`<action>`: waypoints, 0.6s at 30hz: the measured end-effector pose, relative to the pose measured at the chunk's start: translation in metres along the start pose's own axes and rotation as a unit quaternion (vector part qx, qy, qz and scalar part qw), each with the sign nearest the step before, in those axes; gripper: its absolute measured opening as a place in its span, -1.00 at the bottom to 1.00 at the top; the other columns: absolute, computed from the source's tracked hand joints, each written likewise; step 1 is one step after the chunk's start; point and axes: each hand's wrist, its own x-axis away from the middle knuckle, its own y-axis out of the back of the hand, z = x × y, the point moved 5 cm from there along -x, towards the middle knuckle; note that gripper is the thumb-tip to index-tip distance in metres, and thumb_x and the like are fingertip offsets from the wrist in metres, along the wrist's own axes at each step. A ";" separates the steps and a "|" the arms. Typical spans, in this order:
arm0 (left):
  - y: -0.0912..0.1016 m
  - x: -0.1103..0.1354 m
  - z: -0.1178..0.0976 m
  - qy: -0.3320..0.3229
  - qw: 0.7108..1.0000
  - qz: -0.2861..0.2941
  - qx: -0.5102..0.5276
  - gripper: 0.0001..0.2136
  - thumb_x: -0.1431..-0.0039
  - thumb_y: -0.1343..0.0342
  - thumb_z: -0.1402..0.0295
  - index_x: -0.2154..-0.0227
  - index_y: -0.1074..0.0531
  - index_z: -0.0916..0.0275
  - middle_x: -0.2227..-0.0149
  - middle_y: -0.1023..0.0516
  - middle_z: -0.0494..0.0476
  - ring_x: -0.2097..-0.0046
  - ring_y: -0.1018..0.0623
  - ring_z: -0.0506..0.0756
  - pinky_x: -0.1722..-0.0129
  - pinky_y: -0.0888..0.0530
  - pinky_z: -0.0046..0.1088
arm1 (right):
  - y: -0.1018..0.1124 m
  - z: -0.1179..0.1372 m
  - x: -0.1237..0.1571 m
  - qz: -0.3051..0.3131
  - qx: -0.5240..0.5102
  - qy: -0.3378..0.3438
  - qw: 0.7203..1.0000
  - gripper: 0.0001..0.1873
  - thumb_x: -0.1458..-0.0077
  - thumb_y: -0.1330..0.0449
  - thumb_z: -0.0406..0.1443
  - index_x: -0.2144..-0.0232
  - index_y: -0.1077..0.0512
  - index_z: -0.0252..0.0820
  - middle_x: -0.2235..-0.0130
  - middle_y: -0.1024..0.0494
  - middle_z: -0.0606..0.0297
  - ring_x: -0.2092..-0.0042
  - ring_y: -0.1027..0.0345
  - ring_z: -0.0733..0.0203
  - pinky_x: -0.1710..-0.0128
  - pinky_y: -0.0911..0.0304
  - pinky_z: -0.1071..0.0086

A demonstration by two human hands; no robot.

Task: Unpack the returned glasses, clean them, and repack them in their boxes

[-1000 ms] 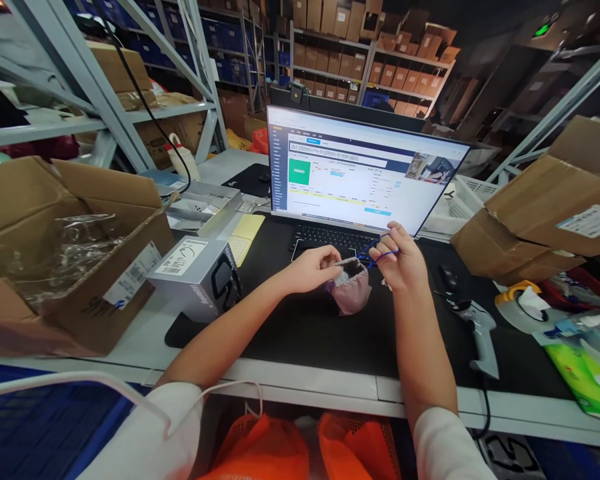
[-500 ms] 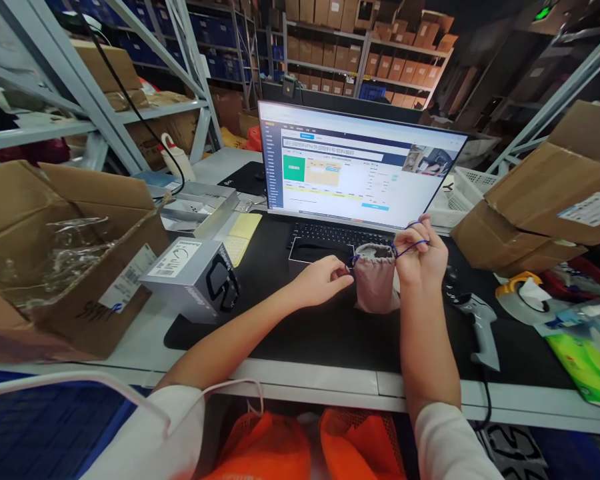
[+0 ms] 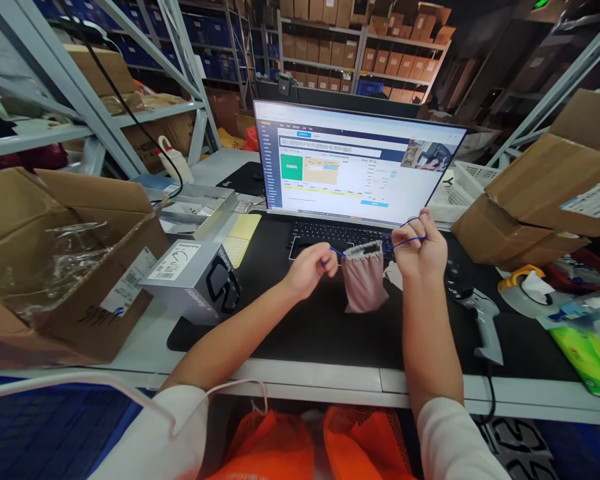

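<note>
A small pink-grey drawstring pouch (image 3: 363, 280) hangs above the black desk mat (image 3: 330, 327), just in front of the keyboard (image 3: 330, 233). My left hand (image 3: 310, 265) pinches the blue cord (image 3: 336, 253) at the pouch's left side. At the right side, my right hand (image 3: 419, 248) is closed on the other end of that cord. The cord is pulled taut to both sides and the pouch mouth is drawn narrow.
A monitor (image 3: 355, 163) stands behind the keyboard. A grey product box (image 3: 193, 277) and an open cardboard carton (image 3: 65, 253) sit to the left. A barcode scanner (image 3: 483, 320), more cartons (image 3: 545, 193) and a green packet (image 3: 587, 353) lie to the right. Shelving stands behind.
The pouch has been lifted off the mat. My hands have moved apart with the blue cord, and the pouch's open mouth has drawn nearly shut.
</note>
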 end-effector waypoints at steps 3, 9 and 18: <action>0.011 0.007 -0.034 -0.036 0.979 -0.092 0.181 -0.56 -0.35 0.01 0.29 0.64 -0.01 0.21 0.63 -0.07 -0.07 0.57 -0.25 -0.06 0.48 -0.30 -0.51 | 0.023 0.017 -0.015 -0.012 0.121 0.090 0.988 -0.75 -0.06 -0.39 -0.27 0.31 -0.36 -0.07 0.63 0.00 0.65 0.66 0.13 0.47 0.50 -0.28 0.57; 0.034 0.022 -0.091 -0.106 0.932 -0.183 0.293 -0.51 -0.43 0.07 0.27 0.66 0.01 0.21 0.68 -0.08 -0.11 0.63 -0.26 -0.08 0.52 -0.34 -0.51 | 0.036 0.017 -0.020 0.086 0.383 0.039 0.919 -0.67 -0.05 -0.40 -0.08 0.23 -0.48 -0.12 0.62 -0.20 0.58 0.62 -0.01 0.45 0.50 -0.27 0.49; 0.070 0.038 -0.120 -0.176 0.891 -0.242 0.342 -0.56 -0.40 0.13 0.32 0.65 0.01 0.19 0.73 -0.16 -0.15 0.69 -0.29 -0.09 0.54 -0.35 -0.46 | 0.029 -0.001 -0.009 0.219 0.339 -0.135 0.905 -0.63 -0.01 -0.46 -0.10 0.22 -0.48 -0.14 0.65 -0.14 0.62 0.64 0.11 0.48 0.42 -0.26 0.39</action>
